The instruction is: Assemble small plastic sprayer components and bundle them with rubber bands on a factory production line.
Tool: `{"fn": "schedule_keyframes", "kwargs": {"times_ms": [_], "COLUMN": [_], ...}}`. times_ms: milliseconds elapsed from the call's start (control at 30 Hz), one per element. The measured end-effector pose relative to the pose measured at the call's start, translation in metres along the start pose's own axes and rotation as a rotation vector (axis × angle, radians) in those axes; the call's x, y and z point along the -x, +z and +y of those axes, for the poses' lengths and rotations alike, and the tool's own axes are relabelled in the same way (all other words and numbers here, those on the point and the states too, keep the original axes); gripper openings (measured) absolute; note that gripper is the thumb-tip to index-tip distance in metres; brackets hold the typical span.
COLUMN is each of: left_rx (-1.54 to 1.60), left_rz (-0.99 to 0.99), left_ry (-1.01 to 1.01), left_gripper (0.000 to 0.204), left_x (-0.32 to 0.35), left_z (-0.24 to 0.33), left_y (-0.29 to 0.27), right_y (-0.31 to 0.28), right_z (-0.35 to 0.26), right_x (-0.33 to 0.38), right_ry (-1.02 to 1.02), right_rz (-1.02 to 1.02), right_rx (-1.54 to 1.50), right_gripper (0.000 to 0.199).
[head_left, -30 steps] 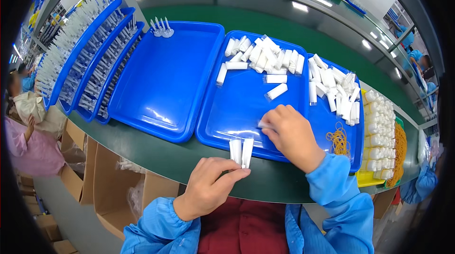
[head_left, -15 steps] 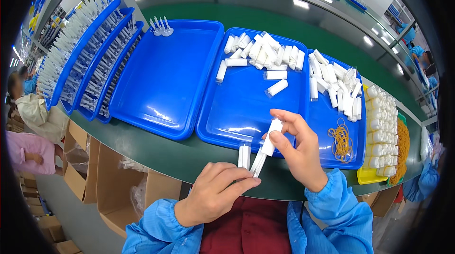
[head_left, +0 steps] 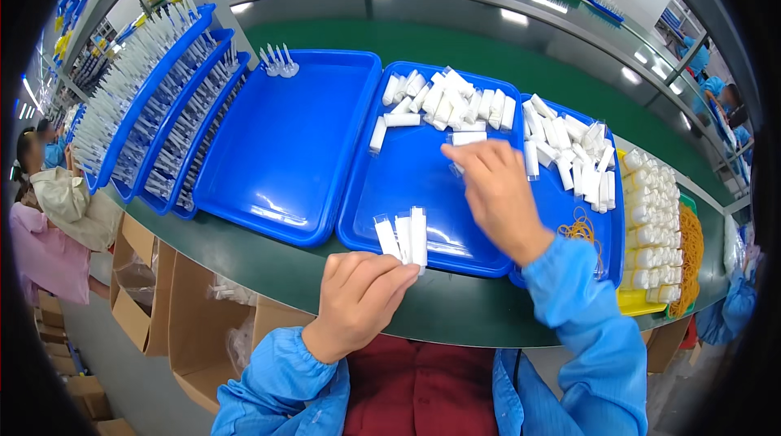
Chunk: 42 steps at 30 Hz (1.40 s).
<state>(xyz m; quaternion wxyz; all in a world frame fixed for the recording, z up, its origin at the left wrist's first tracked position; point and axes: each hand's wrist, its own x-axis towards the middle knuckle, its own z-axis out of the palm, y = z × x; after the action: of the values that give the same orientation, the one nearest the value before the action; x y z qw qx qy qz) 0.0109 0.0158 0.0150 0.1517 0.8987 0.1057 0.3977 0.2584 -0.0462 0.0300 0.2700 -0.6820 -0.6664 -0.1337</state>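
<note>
My left hand (head_left: 358, 298) is closed on the lower ends of several white rolls in clear wrappers (head_left: 418, 239), held upright and fanned slightly at the near edge of the middle blue tray (head_left: 390, 184). Over that tray, my right hand (head_left: 500, 192) reaches forward with its fingers stretched out above a single wrapped white roll (head_left: 458, 167), mostly covered by the hand. The thumb is hidden, and I see no grip on the roll. Just beyond the fingertips lies another wrapped roll (head_left: 469, 138). A loose pile of similar rolls (head_left: 447, 98) fills the tray's far end.
To the left, a blue tray (head_left: 277, 159) has a few clear pointed pieces (head_left: 279, 62) in its far corner, beside stacked trays of such pieces (head_left: 154, 94). To the right are a tray with more rolls (head_left: 569, 143) and rubber bands (head_left: 579, 228), then a yellow tray (head_left: 639, 303) of white bundles.
My right hand has left the roll it held by my left hand and moved forward over the middle tray. The left hand now holds that roll with the others.
</note>
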Motion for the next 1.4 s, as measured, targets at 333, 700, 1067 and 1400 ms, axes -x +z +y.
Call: {"fn": "schedule_keyframes", "kwargs": {"times_ms": [333, 700, 1067, 1400], "left_rx": [0.054, 0.223, 0.186, 0.109], "left_rz": [-0.147, -0.276, -0.359, -0.256], "left_ry": [0.023, 0.098, 0.142, 0.191], "left_gripper": [0.031, 0.037, 0.031, 0.029], "left_x": [-0.001, -0.013, -0.015, -0.007], "left_z": [-0.011, 0.026, 0.032, 0.037], "left_y": [0.017, -0.011, -0.016, -0.012], "right_y": [-0.014, -0.02, -0.021, -0.03], "right_z": [-0.002, -0.057, -0.061, -0.067], "right_x": [-0.006, 0.033, 0.05, 0.066], "right_ry": [0.663, 0.888, 0.881, 0.737], "right_rz": [-0.415, 0.016, 0.107, 0.137], "right_rx": [-0.519, -1.281, -1.214, -1.055], "right_gripper": [0.045, 0.035, 0.03, 0.028]}}
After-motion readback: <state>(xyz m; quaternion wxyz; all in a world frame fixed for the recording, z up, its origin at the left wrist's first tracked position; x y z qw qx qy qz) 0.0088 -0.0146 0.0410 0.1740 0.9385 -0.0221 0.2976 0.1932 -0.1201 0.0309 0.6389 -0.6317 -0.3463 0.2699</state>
